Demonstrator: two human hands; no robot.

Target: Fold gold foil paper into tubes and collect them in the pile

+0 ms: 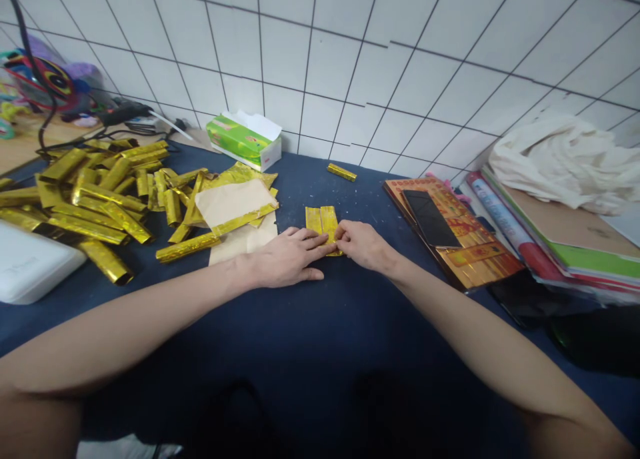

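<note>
A small piece of gold foil paper (320, 217) lies on the dark blue tabletop (320, 312), with a crease or seam running down its middle. My left hand (287, 255) rests flat with its fingers stretched out, the fingertips pressing on the paper's lower part. At the paper's lower right edge, my right hand (367, 245) has its fingers closed in a pinch on it. The fingers cover the lower portion of the paper. Left of my left hand are tan paper sheets (227, 205) and a long folded gold strip (187, 247).
Many gold foil tubes (93, 205) are heaped at the left, beside a white case (33, 262). A green tissue box (244, 141) and one gold roll (342, 173) are by the tiled wall. To the right, a phone (431, 219) lies on an orange patterned pack (483, 259).
</note>
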